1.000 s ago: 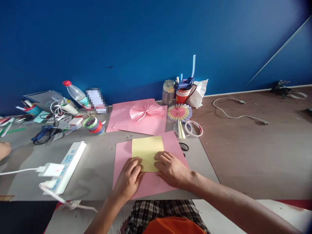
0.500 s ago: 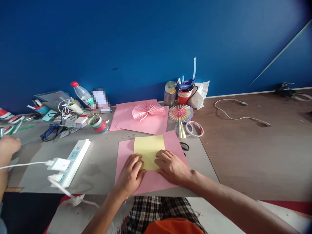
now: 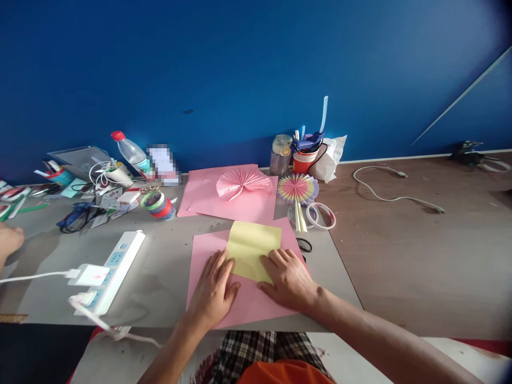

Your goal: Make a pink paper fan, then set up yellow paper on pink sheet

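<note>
A yellow sheet of paper [image 3: 254, 246] lies slightly turned on a larger pink sheet [image 3: 252, 305] at the table's near edge. My left hand [image 3: 214, 288] rests flat at the yellow sheet's left edge, fingers stretched out and thumb apart. At the lower right corner, my right hand [image 3: 288, 277] has its fingers curled over the yellow sheet's edge, with the thumb below them. Behind lie more pink sheets [image 3: 200, 186] bearing a pleated pink paper fan [image 3: 242, 183]. A round multicoloured pleated fan [image 3: 298, 191] stands to the right.
Tape rolls [image 3: 326, 217] and black scissors handles [image 3: 304, 245] lie to the right. A red cup of tools [image 3: 306, 160] and a jar [image 3: 280, 154] stand behind. To the left are a stack of coloured tapes [image 3: 159, 206], a power strip [image 3: 120, 272] and another person's hand [image 3: 10, 240].
The yellow sheet has shifted right and turned clockwise on the pink sheet. My right hand has moved slightly right with it; my left hand has flattened out. The view has shifted a little.
</note>
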Action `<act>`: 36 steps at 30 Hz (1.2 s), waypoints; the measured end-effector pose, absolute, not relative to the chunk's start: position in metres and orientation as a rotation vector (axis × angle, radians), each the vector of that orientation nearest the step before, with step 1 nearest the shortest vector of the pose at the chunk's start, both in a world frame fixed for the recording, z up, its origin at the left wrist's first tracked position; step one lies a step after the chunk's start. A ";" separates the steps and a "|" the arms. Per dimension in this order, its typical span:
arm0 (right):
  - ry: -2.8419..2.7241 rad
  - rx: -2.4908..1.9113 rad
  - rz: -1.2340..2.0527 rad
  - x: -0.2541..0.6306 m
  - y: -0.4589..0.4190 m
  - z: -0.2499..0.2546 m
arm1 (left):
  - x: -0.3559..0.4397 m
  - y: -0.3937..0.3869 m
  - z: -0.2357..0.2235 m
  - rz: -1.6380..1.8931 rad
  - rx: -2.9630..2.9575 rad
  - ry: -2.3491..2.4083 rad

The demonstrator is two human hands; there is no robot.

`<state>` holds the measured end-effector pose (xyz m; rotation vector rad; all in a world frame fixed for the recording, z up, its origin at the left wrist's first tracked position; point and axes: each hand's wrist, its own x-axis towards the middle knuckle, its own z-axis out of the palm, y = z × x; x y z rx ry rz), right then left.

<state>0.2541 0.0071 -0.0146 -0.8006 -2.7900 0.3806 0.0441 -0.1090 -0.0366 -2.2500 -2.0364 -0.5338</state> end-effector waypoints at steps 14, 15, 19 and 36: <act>-2.932 -0.426 0.409 0.254 -0.001 -0.013 | 0.039 -0.131 -0.037 -0.421 -2.248 -2.046; -2.961 -0.441 0.396 0.253 -0.003 -0.008 | 0.039 -0.134 -0.037 -0.406 -2.256 -2.048; -3.070 -0.566 0.328 0.244 -0.011 0.005 | 0.042 -0.140 -0.036 -0.399 -2.255 -2.044; -3.048 -0.279 0.710 0.247 0.011 -0.005 | 0.041 -0.139 -0.035 -0.460 -2.262 -2.055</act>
